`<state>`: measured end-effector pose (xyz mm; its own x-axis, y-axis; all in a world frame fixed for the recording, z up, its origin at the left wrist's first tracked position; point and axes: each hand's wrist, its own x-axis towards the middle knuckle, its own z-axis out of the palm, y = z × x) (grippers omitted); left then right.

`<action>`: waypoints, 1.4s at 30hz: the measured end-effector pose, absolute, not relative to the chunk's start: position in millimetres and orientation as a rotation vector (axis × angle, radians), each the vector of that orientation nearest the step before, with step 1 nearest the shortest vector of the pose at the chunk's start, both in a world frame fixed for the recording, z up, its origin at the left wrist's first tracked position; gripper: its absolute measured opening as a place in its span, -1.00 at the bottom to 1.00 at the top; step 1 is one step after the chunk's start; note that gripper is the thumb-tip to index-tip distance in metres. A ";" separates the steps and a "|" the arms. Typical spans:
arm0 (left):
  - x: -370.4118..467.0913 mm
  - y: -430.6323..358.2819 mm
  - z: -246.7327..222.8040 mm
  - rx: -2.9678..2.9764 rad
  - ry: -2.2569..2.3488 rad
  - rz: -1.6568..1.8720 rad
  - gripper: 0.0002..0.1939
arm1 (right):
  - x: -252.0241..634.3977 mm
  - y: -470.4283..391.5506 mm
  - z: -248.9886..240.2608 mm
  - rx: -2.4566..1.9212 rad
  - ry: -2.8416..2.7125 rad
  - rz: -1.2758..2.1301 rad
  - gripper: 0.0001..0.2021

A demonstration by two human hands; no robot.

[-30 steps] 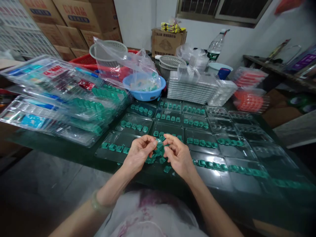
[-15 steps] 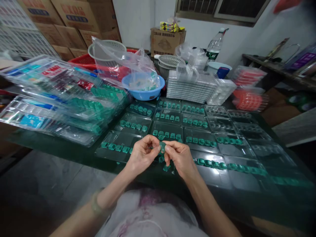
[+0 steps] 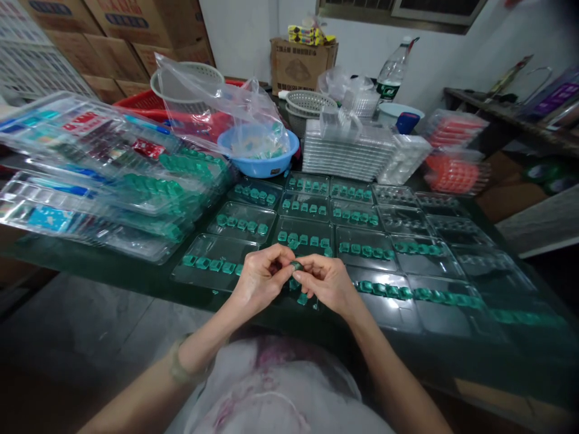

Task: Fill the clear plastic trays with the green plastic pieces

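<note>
A small green piece (image 3: 296, 265) is pinched between the fingertips of both hands, above the front of the dark green table. My left hand (image 3: 265, 274) grips it from the left, fingers closed. From the right, my right hand (image 3: 325, 280) holds it between thumb and fingers. Loose green pieces (image 3: 302, 298) lie just below the hands. Around them, clear plastic trays (image 3: 366, 247) stand in rows, many with a line of green pieces. The hands partly cover the nearest trays.
Stacked clear packages (image 3: 104, 175) fill the table's left side. Behind the trays are a blue basin (image 3: 265, 164) with a plastic bag over it, a stack of clear trays (image 3: 346, 154), a bottle (image 3: 392, 75) and red-orange packs (image 3: 456, 172).
Both hands still pinch the green piece, which now looks tilted and shows less of its face. The view has shifted slightly.
</note>
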<state>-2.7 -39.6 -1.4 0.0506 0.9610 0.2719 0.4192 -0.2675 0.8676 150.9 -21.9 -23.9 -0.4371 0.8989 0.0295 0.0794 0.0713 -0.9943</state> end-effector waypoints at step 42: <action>41.3 -27.2 -9.3 0.614 0.852 0.891 -0.77 | 176.3 -41.4 -28.1 -1.062 -1.255 1.191 -0.86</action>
<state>41.3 -27.2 -9.3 0.3530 0.8575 -0.3743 -0.4121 0.5017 0.7606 176.3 -41.4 -28.1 -0.0486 0.9926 0.1109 -0.0586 0.1080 -0.9924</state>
